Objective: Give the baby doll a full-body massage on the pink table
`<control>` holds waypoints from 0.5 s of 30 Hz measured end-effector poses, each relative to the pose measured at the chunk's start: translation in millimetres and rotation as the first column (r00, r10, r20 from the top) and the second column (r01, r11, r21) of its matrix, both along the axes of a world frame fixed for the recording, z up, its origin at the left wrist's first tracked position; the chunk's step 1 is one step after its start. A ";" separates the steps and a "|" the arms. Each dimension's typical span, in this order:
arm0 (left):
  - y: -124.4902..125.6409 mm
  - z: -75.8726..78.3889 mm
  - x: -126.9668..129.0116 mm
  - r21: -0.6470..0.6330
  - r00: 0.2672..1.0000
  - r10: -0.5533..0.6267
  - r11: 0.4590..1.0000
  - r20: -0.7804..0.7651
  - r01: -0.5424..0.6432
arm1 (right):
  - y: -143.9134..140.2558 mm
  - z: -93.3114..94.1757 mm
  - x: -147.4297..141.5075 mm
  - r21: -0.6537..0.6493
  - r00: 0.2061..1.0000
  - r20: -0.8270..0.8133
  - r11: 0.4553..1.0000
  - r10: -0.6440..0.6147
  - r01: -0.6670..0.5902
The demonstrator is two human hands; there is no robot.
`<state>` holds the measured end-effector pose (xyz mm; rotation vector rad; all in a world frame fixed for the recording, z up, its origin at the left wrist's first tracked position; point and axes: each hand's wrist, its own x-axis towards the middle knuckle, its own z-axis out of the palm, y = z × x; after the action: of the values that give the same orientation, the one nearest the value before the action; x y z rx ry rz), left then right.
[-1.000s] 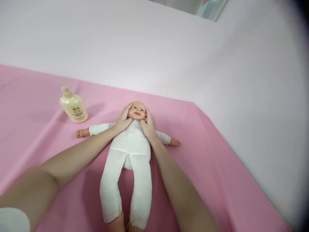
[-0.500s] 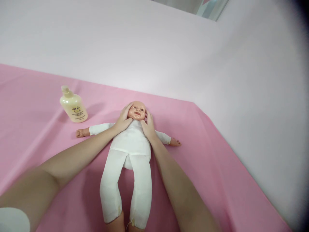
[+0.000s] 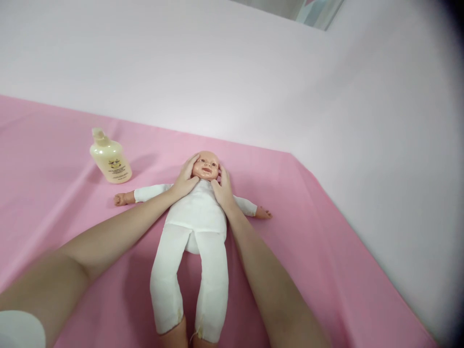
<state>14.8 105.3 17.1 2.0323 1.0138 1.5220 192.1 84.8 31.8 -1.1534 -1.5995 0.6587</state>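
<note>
Both hands [image 3: 185,181] [image 3: 222,187] cup a doll's head [image 3: 206,166], right of a bottle [image 3: 108,153] with unreadable lettering [image 3: 116,171].

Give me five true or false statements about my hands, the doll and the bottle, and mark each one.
1. The doll lies face up on the pink cloth. True.
2. Your left hand holds the bottle. False: it touches the side of the doll's head.
3. Your right hand is at the other side of that head. True.
4. The bottle lies on its side. False: it stands on its base.
5. The fabric on the doll's legs is white. True.
</note>
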 end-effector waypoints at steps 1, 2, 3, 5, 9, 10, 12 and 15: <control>-0.1 0.1 0.2 -0.001 1.000 -0.001 1.000 0.004 0.001 | -0.1 0.3 0.1 -0.004 1.000 0.004 1.000 -0.001 0.001; -0.3 0.3 0.4 -0.003 1.000 -0.002 1.000 0.006 0.002 | -0.3 0.6 0.2 -0.008 1.000 0.008 1.000 -0.003 0.004; -0.5 0.5 0.5 -0.007 1.000 -0.001 1.000 0.008 0.001 | -0.4 0.9 0.3 -0.010 1.000 0.010 1.000 -0.006 0.007; -0.9 0.8 0.5 -0.013 1.000 0.000 1.000 0.007 0.000 | -0.6 1.3 0.5 -0.011 1.000 0.013 1.000 -0.009 0.009; -0.3 0.4 0.1 -0.014 1.000 0.007 1.000 0.005 -0.007 | -0.9 1.7 0.9 -0.008 1.000 0.020 1.000 0.000 0.000; 0.0 0.1 0.0 -0.014 1.000 0.010 1.000 0.004 -0.010 | -0.8 1.6 0.9 -0.008 1.000 0.020 1.000 0.002 -0.001; 0.4 -0.4 -0.2 -0.011 1.000 0.014 1.000 0.000 -0.014 | -0.5 1.1 0.8 -0.005 1.000 0.016 1.000 -0.001 0.001; 0.4 -0.5 -0.2 -0.012 1.000 0.010 1.000 -0.001 -0.010 | 0.4 -0.1 0.8 0.008 1.000 0.010 1.000 -0.008 0.008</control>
<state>14.5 105.6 16.5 2.0227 1.0327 1.5169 192.9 85.2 31.7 -1.1580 -1.6038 0.6415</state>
